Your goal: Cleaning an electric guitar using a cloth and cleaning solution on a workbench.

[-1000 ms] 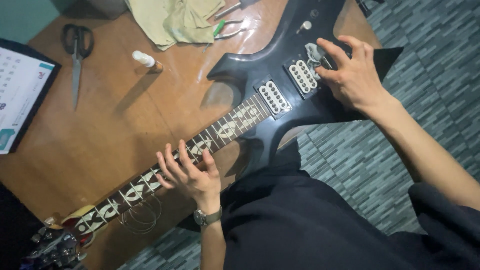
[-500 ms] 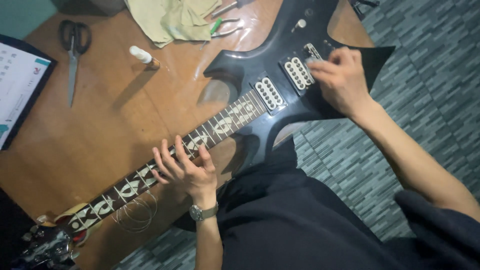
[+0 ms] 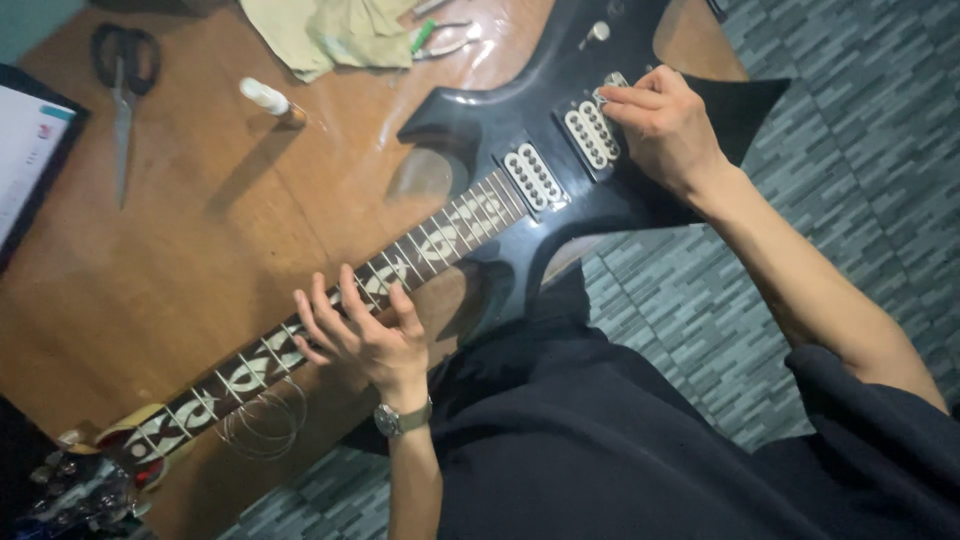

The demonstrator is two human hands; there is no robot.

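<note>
A black pointed electric guitar point(image 3: 505, 110) lies across the brown wooden table point(image 3: 190, 260), its neck point(image 3: 420, 250) with white inlays running down to the headstock point(image 3: 80, 485) at lower left. My left hand point(image 3: 360, 335), a watch on its wrist, rests with spread fingers on the fretboard near mid-neck. My right hand point(image 3: 665, 125) sits on the guitar body by the bridge pickup point(image 3: 590, 135), fingers curled and pinched at the strings there. A loose coil of wire string point(image 3: 262, 420) hangs beside the neck, near the headstock.
Black-handled scissors point(image 3: 122, 75) lie at the table's upper left, next to a tablet point(image 3: 30, 160) at the left edge. A small white bottle point(image 3: 268, 100), a pale cloth point(image 3: 335, 35) and green-handled pliers point(image 3: 440, 40) sit at the top. Grey patterned floor point(image 3: 860, 170) lies to the right.
My right hand has drawn its fingers together and shifted toward the bridge pickup. My left hand stays on the neck. The view has drifted slightly.
</note>
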